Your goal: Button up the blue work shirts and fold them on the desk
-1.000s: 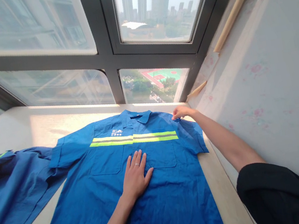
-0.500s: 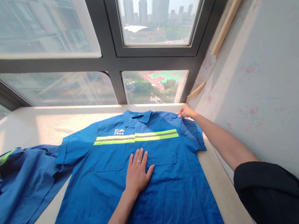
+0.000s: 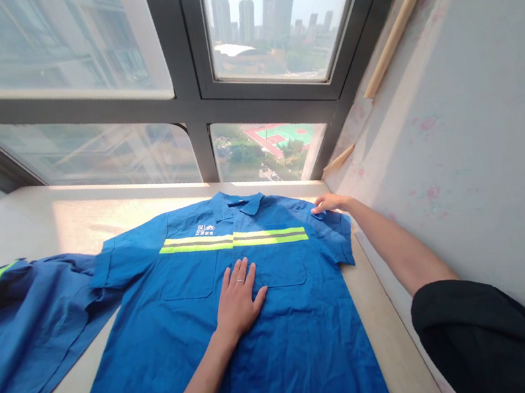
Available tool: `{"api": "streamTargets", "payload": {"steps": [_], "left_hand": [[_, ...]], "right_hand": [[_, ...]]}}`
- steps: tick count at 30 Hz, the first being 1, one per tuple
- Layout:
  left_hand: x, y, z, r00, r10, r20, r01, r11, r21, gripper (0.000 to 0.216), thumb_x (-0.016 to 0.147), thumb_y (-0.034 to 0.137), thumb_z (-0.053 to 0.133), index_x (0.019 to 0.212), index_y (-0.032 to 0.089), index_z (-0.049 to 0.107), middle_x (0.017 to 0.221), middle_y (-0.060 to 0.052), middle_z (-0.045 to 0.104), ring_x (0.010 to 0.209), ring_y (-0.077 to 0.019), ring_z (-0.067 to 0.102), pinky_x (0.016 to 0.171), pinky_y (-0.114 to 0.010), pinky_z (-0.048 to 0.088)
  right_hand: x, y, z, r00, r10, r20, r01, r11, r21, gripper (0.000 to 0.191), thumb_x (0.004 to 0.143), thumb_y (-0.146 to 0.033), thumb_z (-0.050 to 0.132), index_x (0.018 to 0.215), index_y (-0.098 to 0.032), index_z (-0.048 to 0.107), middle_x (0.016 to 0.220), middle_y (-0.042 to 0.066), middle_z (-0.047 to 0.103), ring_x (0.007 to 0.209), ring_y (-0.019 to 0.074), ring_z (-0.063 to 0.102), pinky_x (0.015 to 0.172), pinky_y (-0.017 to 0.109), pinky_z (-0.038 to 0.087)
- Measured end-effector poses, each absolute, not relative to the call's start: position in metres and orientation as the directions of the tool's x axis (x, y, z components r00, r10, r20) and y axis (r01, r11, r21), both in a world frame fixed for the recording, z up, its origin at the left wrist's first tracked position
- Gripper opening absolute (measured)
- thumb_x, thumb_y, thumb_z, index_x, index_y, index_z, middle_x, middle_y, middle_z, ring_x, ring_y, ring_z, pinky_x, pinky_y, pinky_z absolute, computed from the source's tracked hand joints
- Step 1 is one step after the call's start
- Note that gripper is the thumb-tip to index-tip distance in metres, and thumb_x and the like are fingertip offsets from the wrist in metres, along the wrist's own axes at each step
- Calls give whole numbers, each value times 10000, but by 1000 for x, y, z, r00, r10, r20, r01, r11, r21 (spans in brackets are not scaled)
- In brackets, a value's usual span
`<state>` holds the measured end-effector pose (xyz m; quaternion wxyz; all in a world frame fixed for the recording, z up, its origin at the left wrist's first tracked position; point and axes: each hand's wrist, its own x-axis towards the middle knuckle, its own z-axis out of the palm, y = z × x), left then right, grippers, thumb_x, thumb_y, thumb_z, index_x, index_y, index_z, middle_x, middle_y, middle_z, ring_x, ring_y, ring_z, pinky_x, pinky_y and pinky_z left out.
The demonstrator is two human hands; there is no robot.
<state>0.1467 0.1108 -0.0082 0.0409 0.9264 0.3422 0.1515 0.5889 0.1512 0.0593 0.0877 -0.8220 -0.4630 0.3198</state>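
Note:
A blue short-sleeved work shirt (image 3: 288, 346) with a yellow-green reflective stripe lies face up and spread flat on the pale window ledge (image 3: 35, 221). My left hand (image 3: 236, 301) lies flat on the shirt's chest, fingers stretched out, a ring on one finger. My right hand (image 3: 328, 203) reaches to the far right shoulder of the shirt, fingers closed on the fabric by the sleeve seam.
A second blue garment (image 3: 18, 331) with a reflective patch lies crumpled at the left of the ledge. Dark-framed windows (image 3: 187, 108) rise behind the ledge. A pale wall (image 3: 475, 141) runs close along the right side.
My right hand slid a little outward and down along the shirt's right shoulder toward the sleeve. My left hand stayed flat on the chest.

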Motion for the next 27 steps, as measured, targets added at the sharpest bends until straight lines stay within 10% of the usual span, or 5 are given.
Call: {"api": "streamTargets", "payload": {"steps": [14,22,27], "left_hand": [[148,109,-7,708,661,248,636,-750,181,587,962,517,390,1455,204,458,1539,-94,393,1445,-282,326,1190,-500,262],[149,110,-6,706,667,238,642,-745,182,595,961,520,388,1450,190,464,1542,-103,386,1450,-278,316,1200,-488,241],[150,111,-4,708,672,215,648,-740,180,608,962,528,373,1456,184,457,1546,-112,376,1454,-281,307,1196,-495,244]], "right_hand": [[593,140,64,482,820,-309,827,-542,-149,503,802,-635,620,794,-135,678,955,167,696,978,276,636,767,290,467],[595,123,109,422,797,-433,853,-511,-109,418,527,-451,890,747,-151,701,749,49,691,738,199,648,665,257,478],[591,126,137,490,810,-322,846,-531,-47,328,644,-425,825,754,-147,692,814,74,685,854,236,649,708,272,475]]}}
